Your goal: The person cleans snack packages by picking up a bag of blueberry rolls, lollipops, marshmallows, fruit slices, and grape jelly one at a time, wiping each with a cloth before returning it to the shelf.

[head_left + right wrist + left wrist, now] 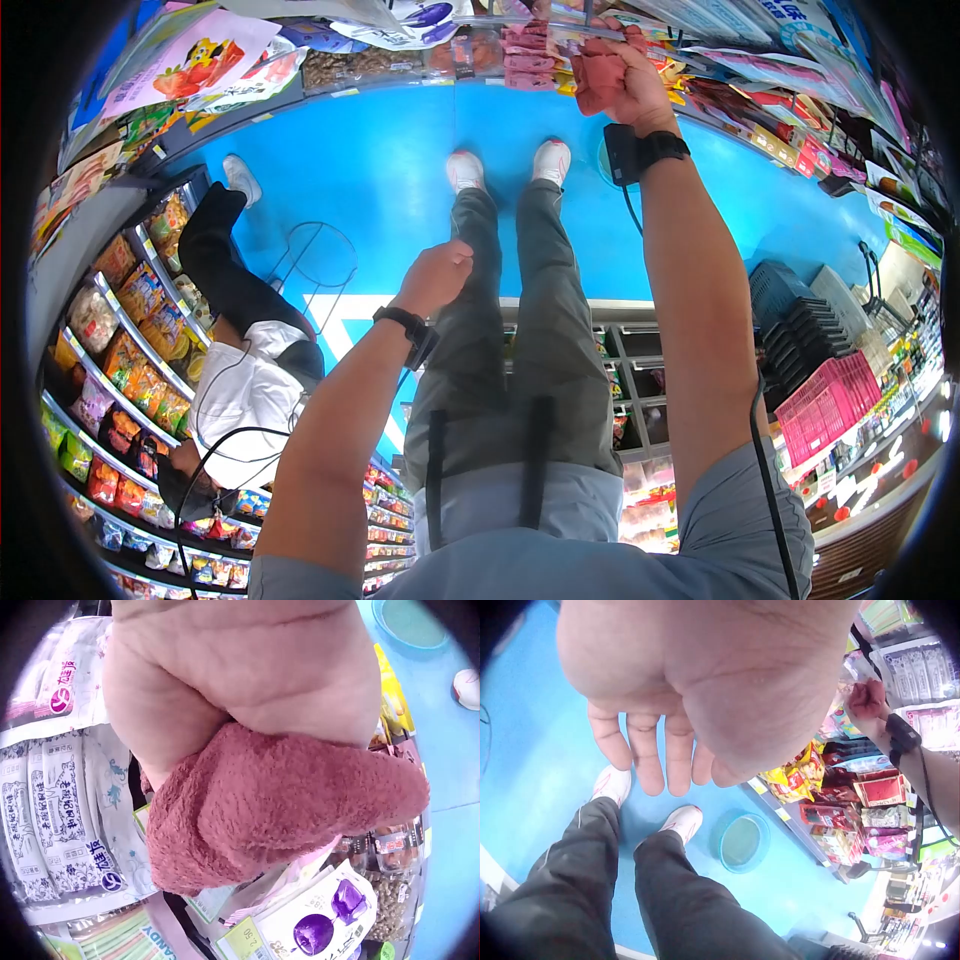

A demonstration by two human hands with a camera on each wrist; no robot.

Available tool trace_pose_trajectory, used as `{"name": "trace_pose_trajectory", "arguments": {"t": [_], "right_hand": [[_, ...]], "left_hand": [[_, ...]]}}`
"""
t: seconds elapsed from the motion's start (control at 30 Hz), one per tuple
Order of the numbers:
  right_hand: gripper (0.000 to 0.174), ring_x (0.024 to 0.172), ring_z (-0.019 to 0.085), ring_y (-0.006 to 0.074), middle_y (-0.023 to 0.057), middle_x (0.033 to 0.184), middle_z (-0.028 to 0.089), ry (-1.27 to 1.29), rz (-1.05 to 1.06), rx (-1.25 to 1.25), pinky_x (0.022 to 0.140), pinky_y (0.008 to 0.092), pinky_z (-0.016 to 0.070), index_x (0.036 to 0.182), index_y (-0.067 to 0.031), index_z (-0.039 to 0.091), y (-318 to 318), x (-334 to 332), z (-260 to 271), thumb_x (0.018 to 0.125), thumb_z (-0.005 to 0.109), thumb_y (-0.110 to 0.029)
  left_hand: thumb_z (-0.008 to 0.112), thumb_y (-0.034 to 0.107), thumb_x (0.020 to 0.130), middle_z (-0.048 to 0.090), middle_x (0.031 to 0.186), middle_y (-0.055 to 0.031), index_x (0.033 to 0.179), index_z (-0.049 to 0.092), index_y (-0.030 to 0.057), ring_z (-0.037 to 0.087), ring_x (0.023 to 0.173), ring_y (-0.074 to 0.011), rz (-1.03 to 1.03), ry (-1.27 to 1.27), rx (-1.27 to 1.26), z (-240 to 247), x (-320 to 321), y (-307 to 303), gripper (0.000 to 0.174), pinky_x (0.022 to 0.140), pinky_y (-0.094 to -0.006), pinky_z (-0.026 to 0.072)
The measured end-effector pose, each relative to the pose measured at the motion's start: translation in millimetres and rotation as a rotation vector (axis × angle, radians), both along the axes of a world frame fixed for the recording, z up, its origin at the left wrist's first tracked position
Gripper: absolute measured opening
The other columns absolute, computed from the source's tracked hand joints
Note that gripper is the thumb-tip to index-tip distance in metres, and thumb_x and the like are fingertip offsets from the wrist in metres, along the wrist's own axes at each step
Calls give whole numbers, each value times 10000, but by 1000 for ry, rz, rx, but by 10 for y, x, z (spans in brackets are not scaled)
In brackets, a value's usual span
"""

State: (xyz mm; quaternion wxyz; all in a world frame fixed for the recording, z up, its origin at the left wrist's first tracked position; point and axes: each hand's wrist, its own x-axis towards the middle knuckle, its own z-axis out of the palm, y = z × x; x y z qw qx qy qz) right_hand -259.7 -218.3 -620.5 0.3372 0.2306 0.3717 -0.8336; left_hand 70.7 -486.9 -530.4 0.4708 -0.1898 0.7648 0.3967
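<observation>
My right hand [645, 95] grips a bunched, dusty-red cloth [600, 78] at the front of the snack shelf. In the right wrist view the fuzzy cloth [262, 806] fills the palm and hides most of the fingers. Just beyond it are a white pouch with purple fruit [330, 915] and a price tag [244, 941]. Packs of long white wrapped sticks [52, 810] lie to the left. My left hand [437, 275] hangs in front of my legs, holding nothing. Its fingers [643, 750] are relaxed in the left wrist view.
A blue basin [742, 841] stands on the blue floor near my shoes, below the shelf edge. To my left, a person in a white top [245, 385] is beside curved snack shelves [130, 330]. A round wire stand [322, 255] is between us. Stacked baskets [830, 405] stand at right.
</observation>
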Motion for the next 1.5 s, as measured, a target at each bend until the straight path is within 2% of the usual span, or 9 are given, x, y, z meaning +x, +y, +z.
{"name": "trace_pose_trajectory", "arguments": {"t": [0.1,0.33,0.63,0.73,0.83,1.03,1.13,1.3,1.5], "right_hand": [[412,1026,739,370,168,1230,703,-58,-5,23,792,519,614,1361,-232,571,28,-37,-75,990,715,-124],[299,1133,705,394,156,1371,678,99,-53,-16,883,520,604,1399,-258,577,-9,-93,-134,1103,556,-218],[303,1097,705,396,161,1338,678,35,-13,-13,823,540,578,1396,-277,511,-53,-110,-34,1108,529,-183],[318,1125,726,353,149,1286,714,14,-35,-43,923,534,625,1421,-158,550,-66,-63,-8,1108,499,-157],[314,1242,661,363,61,1378,668,102,-156,30,983,573,594,1376,-278,506,-164,-3,92,1111,504,-112],[335,1305,638,333,19,1426,647,179,-186,-118,1079,575,571,1373,-248,508,-157,-89,-163,1098,501,-56],[312,1282,650,342,60,1440,644,146,-193,8,1018,556,590,1369,-232,515,-173,-44,-81,1097,509,-78],[360,1105,713,359,157,1278,709,-11,-88,-60,895,487,614,1413,-201,512,-67,-38,-162,1071,583,-114],[425,1027,736,359,179,1149,737,76,-30,85,890,464,624,1477,-168,538,-120,61,72,1063,619,-113]], "left_hand": [[635,237,1055,796,1207,-138,1247,725,66,762,1093,-338,-14,8,-4,-16,31,21,272,951,-419,593],[633,230,1051,795,1208,-142,1241,726,66,759,1105,-344,-33,7,-8,16,51,21,267,956,-427,592],[629,228,1054,793,1212,-155,1242,724,61,766,1098,-340,-39,12,-15,10,10,13,269,955,-425,596],[629,230,1042,791,1204,-162,1232,727,65,757,1104,-357,-20,12,-10,-1,8,28,270,960,-437,592],[628,234,1024,787,1186,-175,1209,733,74,734,1125,-393,17,-1,-7,-23,23,47,266,972,-465,582],[629,233,1023,787,1179,-172,1207,737,82,733,1124,-390,16,-1,-17,-9,55,49,261,969,-466,581],[634,227,1019,787,1175,-171,1203,738,83,734,1119,-389,23,8,-15,10,51,45,256,967,-464,581],[638,218,1014,791,1159,-168,1207,736,83,739,1105,-390,9,46,-2,-45,45,25,255,962,-463,584],[628,225,1023,789,1173,-173,1207,736,83,736,1120,-392,29,51,-7,-29,-188,49,256,964,-462,585]]}}
